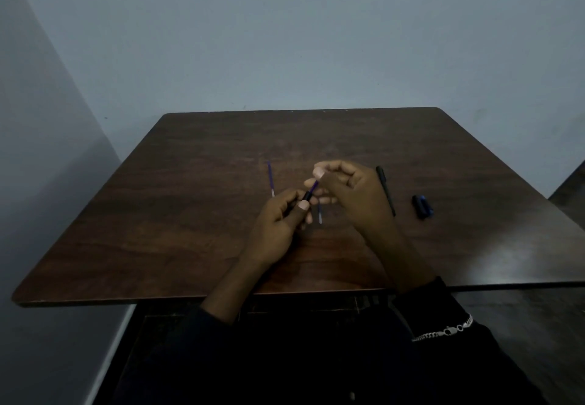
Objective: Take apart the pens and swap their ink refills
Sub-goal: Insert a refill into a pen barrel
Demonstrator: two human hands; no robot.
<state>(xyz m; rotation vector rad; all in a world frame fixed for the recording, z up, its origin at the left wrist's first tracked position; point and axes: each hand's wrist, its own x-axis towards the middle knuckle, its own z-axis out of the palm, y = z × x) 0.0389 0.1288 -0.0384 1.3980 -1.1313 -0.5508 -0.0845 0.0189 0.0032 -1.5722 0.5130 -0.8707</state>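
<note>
Your left hand (278, 224) grips a black pen barrel (306, 196); your right hand (351, 192) pinches the thin purple refill (314, 185) entering it, above the dark wooden worktop (190, 214).

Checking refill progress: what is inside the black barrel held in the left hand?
A purple refill sticks out of the black barrel, pinched by the right hand. The left hand covers the barrel, so its depth is hidden.

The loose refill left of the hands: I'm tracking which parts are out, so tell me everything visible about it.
The refill is a thin straight tube, plastic by its look, purple-blue along most of its length with a pale near end. It lies flat on the table, pointing roughly away from the person, left of both hands. Nothing else touches it.
</note>
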